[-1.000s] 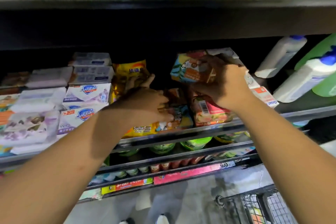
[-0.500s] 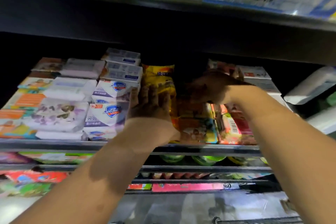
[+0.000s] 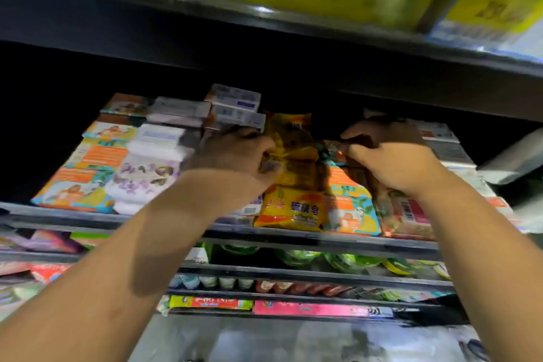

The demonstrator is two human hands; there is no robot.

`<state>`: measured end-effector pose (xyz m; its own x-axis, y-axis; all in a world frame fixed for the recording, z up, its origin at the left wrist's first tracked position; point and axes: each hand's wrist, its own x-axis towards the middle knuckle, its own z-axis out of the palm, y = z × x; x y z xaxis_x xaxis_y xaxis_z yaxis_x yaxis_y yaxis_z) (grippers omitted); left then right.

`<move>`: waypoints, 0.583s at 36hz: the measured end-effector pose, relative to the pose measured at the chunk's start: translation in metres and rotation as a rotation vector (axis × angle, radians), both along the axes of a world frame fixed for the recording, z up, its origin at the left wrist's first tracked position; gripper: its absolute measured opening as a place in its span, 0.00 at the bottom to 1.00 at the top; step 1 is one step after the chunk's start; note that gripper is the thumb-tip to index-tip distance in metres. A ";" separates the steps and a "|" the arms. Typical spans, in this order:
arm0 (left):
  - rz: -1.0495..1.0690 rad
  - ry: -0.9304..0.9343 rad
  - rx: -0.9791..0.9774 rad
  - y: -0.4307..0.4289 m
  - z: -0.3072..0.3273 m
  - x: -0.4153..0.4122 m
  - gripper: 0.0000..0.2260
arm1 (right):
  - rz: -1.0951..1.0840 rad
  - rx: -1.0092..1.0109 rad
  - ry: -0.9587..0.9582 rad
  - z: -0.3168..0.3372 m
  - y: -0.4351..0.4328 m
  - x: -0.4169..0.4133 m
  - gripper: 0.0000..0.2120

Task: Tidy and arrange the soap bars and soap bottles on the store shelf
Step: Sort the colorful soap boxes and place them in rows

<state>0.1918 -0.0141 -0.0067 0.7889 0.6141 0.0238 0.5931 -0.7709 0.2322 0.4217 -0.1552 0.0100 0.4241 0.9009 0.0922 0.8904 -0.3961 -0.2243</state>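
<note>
Mid-shelf, betw. white boxes (image 3: 235, 100) and orange-teal boxes (image 3: 349, 209), sit the yellow soap packs (image 3: 291, 209), stacked front to back. L hand (image 3: 235, 156) curls its fingers on a rear pack; R hand (image 3: 390, 156) pinches one orange-teal box's far edge. Best done w/ both hands: slide packs flush to the shelf rail (image 3: 73, 216), labels fwd, no squeezing. Wrappers look glossy, crinkly; rear ones rumpled, blurred.

Two hands (image 3: 235, 159) (image 3: 393, 161), one white bottle (image 3: 512, 157), one purple-flowered soap pack (image 3: 144, 178)
</note>
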 end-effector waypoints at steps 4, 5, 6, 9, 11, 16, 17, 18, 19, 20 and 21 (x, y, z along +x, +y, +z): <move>0.082 -0.136 0.055 0.024 -0.004 -0.042 0.24 | 0.061 0.139 -0.022 0.006 0.018 -0.040 0.19; 0.107 -0.153 0.074 0.034 -0.007 -0.055 0.23 | 0.071 0.156 0.029 0.005 0.025 -0.052 0.21; 0.142 -0.154 0.052 0.043 -0.009 -0.067 0.22 | 0.073 0.147 0.072 0.005 0.033 -0.064 0.21; 0.196 -0.231 -0.038 0.072 -0.015 -0.108 0.26 | 0.152 0.177 0.081 0.002 0.060 -0.099 0.27; 0.267 -0.265 -0.085 0.091 -0.019 -0.138 0.28 | 0.216 0.179 0.008 0.001 0.079 -0.123 0.28; 0.357 -0.025 -0.172 0.112 -0.037 -0.188 0.28 | 0.310 0.041 -0.050 0.001 0.129 -0.172 0.28; 0.343 -0.007 -0.198 0.112 -0.042 -0.192 0.30 | 0.322 0.016 -0.046 0.001 0.138 -0.181 0.27; 0.345 -0.003 -0.220 0.111 -0.045 -0.195 0.30 | 0.339 0.000 -0.049 0.000 0.148 -0.188 0.25; 0.360 -0.013 -0.229 0.110 -0.048 -0.196 0.29 | 0.359 -0.008 -0.050 0.000 0.158 -0.196 0.24; 0.387 -0.018 -0.234 0.109 -0.050 -0.197 0.27 | 0.375 -0.006 -0.044 -0.001 0.168 -0.203 0.24; 0.411 -0.040 -0.235 0.108 -0.049 -0.196 0.22 | 0.387 -0.001 -0.040 -0.002 0.178 -0.209 0.24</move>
